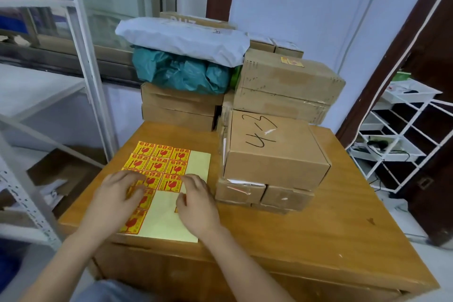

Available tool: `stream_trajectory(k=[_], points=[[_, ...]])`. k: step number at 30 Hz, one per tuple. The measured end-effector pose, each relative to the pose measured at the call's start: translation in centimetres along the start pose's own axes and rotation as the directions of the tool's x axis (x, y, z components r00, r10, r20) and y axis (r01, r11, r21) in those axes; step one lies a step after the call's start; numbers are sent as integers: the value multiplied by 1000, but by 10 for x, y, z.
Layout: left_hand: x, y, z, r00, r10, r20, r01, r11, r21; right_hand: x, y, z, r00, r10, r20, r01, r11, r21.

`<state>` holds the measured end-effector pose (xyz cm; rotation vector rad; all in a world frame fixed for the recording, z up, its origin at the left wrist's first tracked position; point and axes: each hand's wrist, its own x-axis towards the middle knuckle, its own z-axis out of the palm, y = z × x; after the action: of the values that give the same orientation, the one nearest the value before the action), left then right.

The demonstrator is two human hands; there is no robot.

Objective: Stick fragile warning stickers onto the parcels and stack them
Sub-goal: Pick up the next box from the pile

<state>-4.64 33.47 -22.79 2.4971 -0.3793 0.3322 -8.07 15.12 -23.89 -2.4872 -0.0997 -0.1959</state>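
On the wooden table (318,240), the yellow sheet of fragile stickers (169,179) lies left of the brown cardboard box marked in black pen (274,152), which sits on two smaller cardboard boxes (264,195). Behind them, stacked cardboard parcels (284,88).

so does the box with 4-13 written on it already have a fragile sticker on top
No, the top of the handwritten box shows only black marker writing, while the stickers remain on the sticker sheet beside it.

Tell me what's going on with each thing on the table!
Sticker sheet: flat, partly peeled.
Left hand: pressing the sheet.
Right hand: picking at a sticker; cannot tell if pinched.
Marked box: closed, stacked, no sticker showing.
Back box: closed, stickered.
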Motion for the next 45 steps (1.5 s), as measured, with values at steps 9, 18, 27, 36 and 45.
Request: stream_trajectory(k=[9, 18, 27, 36, 45], points=[[15, -23, 6, 994, -72, 83, 70, 997, 31, 1, 6, -4, 997, 20, 72, -21, 1000, 13], [10, -15, -1, 984, -83, 161, 73, 995, 65, 1, 2, -4, 996, 48, 70, -47, 999, -12], [13, -17, 3, 979, -53, 196, 19, 985, 169, 4, 1, -3, 994, 83, 71, -81, 996, -32], [14, -18, 4, 977, -42, 211, 5, 984, 176, 4, 1, -4, 994, 61, 94, -54, 996, -75], [15, -16, 7, 984, -45, 174, 13, 983, 181, 1, 0, -7, 993, 55, 100, -55, 998, -1]])
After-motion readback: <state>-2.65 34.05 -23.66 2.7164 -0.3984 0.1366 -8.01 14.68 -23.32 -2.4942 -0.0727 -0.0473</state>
